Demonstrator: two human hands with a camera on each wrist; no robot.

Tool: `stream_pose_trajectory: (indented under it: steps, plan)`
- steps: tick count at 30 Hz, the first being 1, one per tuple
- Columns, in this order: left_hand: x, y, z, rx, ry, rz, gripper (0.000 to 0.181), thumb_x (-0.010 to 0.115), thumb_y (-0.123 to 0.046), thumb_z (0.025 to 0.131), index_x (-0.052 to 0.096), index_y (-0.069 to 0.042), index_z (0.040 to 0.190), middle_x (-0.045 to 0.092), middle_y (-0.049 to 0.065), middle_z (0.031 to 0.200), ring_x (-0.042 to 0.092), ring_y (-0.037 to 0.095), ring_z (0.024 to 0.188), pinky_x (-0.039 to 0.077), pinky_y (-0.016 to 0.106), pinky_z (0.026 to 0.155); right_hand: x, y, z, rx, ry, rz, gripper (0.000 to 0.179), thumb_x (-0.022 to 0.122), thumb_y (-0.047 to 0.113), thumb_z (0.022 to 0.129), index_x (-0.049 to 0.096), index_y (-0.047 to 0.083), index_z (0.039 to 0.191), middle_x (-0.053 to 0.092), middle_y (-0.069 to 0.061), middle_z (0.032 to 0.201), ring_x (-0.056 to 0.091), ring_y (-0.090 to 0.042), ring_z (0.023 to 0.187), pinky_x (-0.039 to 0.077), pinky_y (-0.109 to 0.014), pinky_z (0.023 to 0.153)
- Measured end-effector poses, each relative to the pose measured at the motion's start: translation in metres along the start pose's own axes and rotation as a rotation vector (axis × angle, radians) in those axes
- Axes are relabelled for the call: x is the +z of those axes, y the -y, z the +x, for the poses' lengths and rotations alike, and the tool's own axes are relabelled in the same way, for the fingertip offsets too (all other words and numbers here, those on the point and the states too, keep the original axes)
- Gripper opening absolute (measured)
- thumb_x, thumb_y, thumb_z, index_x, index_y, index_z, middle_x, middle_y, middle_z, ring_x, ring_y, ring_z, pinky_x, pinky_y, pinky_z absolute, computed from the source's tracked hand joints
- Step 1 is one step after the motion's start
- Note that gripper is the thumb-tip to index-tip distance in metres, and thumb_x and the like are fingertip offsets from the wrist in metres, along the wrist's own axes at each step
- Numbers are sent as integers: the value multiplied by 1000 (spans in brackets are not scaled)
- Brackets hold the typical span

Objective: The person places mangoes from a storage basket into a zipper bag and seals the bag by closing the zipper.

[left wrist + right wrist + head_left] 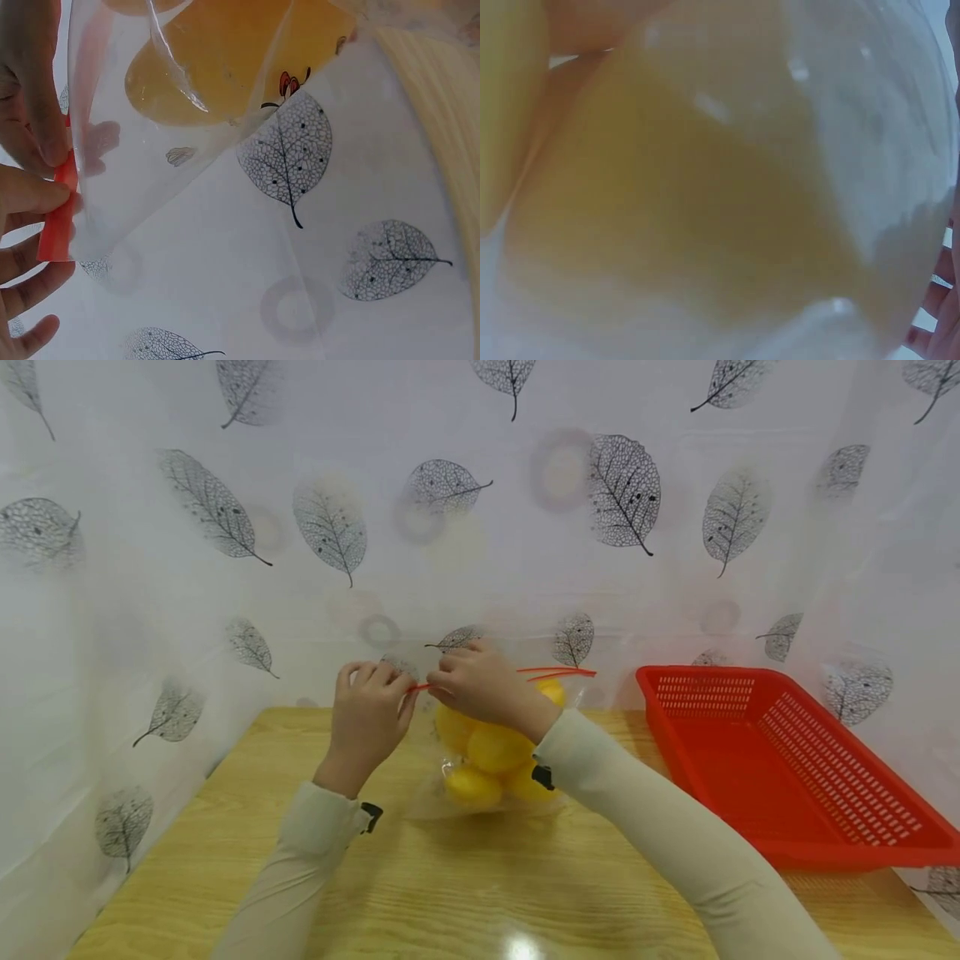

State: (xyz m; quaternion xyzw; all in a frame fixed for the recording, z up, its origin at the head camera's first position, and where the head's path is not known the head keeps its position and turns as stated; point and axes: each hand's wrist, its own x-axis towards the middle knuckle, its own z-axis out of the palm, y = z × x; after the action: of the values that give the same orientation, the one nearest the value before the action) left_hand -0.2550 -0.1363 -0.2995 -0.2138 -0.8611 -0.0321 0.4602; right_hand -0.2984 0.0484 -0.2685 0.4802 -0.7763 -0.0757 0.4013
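Observation:
A clear plastic bag (442, 802) of several yellow, lemon-like fruits (498, 747) stands on the table, with a red strip (58, 229) along its top edge. My left hand (367, 714) pinches the strip at its left end. Close beside it, my right hand (483, 689) pinches the same strip and covers part of the bag. To the right, the strip shows as two slim red lines (558, 672) that meet at the tip. The right wrist view is filled by a blurred yellow fruit (667, 187) behind the plastic.
A red plastic basket (780, 793) with slotted walls sits at the right of the wooden table (450, 893). Behind and at the sides hangs a white curtain (480, 568) printed with dark leaves.

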Motion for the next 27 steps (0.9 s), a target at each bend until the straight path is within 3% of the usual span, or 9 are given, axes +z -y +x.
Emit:
stream_pose_trajectory:
  steps: [4,11,17,27]
  plan:
    - [-1,-1,-1,25,-8,2,11,70,-18,83,69,-7,83,63,9,79,58,31,85,43,50,91,0,1,1,-26,-30,-43,12,61,27,89,66,20,81,61,3,70,60,-13,65,45,-29,65]
    - [-4,-2,-5,59,-34,20,11,70,-19,82,69,-8,86,64,8,80,57,30,84,42,49,90,5,-2,-4,-60,-65,-55,11,61,28,90,64,21,81,57,3,67,55,-13,61,42,-29,64]
    - [-4,-3,-5,73,-27,59,10,69,-19,83,68,-10,87,65,7,83,58,29,85,42,48,90,6,-5,-12,-58,-49,-42,11,60,24,90,62,19,81,56,3,65,52,-14,59,37,-29,61]
    - [-2,-2,-5,64,-44,60,11,72,-20,81,68,-10,85,66,7,82,58,29,85,43,49,90,3,-12,-22,-37,-23,-14,7,61,21,89,64,19,83,63,2,70,58,-16,65,43,-30,66]
